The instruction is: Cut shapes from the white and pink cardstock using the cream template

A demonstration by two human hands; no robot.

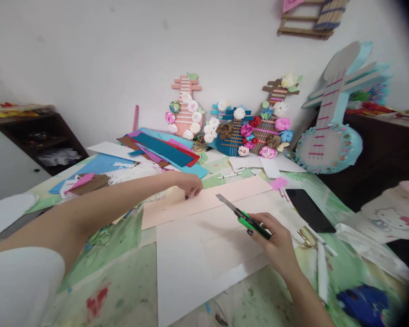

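My right hand (276,240) is closed around the handle of a green and black utility knife (250,222). Its blade is out and points up and left, above the white sheet and close to the edge of a long peach paper strip (238,190). Over the left part of that strip, my left hand (190,184) has its fingers curled down and drawn together. What they hold, if anything, is hidden. The strip lies across the far part of a large white sheet (184,272).
Coloured sheets (163,147) are piled behind my left hand. Flower-covered paper instruments (231,136) stand against the wall. To the right lie a black phone (310,210), gold-handled scissors (306,238) and white pens. A blue paint-stained object (363,304) sits near the front right.
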